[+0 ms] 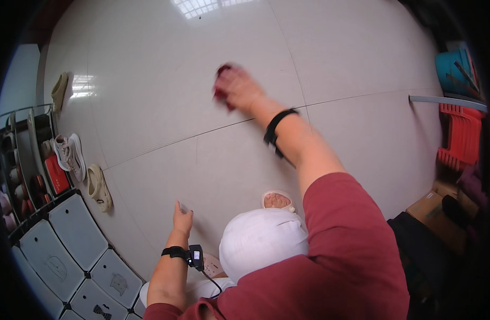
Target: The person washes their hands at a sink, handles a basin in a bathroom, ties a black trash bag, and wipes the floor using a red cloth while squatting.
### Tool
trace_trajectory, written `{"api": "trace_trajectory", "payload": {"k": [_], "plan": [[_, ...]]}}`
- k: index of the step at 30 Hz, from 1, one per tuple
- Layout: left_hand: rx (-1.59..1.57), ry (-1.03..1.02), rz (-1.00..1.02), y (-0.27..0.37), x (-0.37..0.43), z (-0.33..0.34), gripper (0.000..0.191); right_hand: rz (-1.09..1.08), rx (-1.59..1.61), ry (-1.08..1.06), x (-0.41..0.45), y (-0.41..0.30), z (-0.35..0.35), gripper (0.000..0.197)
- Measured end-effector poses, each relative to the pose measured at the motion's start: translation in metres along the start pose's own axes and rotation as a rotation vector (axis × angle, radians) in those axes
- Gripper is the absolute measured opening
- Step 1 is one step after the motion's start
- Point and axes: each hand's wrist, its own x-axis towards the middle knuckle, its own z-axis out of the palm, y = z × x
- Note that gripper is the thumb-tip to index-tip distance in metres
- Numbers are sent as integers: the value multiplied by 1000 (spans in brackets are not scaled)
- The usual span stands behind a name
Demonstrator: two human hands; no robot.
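Note:
Stretched out ahead, my right hand (241, 88) presses a dark red cloth (222, 94) against the pale tiled floor (237, 160). Motion blurs the hand and the cloth, and the palm hides part of the fabric. My left hand (183, 220) hangs in front of my left knee, empty, with the index finger pointing forward and the thumb apart. Both wrists carry black straps; a small device with a cable sits on the left one. Below me a foot in a pale open-toed slipper (277, 200) shows beyond my white-trousered knee.
A metal shoe rack (31, 156) stands at the left, beside sneakers (71, 156) and a beige clog (99, 188). Nearer is a white-panelled cube cabinet (79, 232). Along the right are red plastic stools (460, 136), a teal bucket (448, 74), a metal bar (444, 101) and a cardboard box (432, 208).

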Motion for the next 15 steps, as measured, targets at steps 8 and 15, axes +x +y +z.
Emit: {"api": "trace_trajectory", "payload": {"k": [8,15], "plan": [[-58,-151,95,17,6,6,66,1086,-456,4,-143,164,-94,50],[-8,-190,109,38,11,21,61,812,-389,-190,-191,38,-29,52]]}}
